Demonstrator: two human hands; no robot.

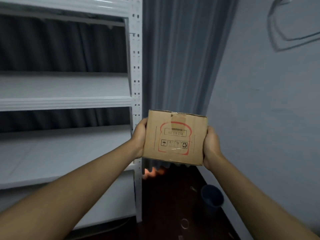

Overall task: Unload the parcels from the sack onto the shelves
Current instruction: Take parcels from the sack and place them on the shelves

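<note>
I hold a brown box [174, 138] up in the air with both hands. My left hand [139, 136] grips its left side and my right hand [211, 147] grips its right side. The white shelves [65, 103] are just to the left of it.

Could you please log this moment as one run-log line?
holding | brown cardboard box | left hand, right hand gripping sides | beside white metal shelves

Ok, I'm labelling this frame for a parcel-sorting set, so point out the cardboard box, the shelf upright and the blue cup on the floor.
cardboard box [174, 138]: head view, middle of its printed front face.
shelf upright [136, 66]: head view, perforated front of the white post.
blue cup [212, 198]: head view, its side wall.
</note>
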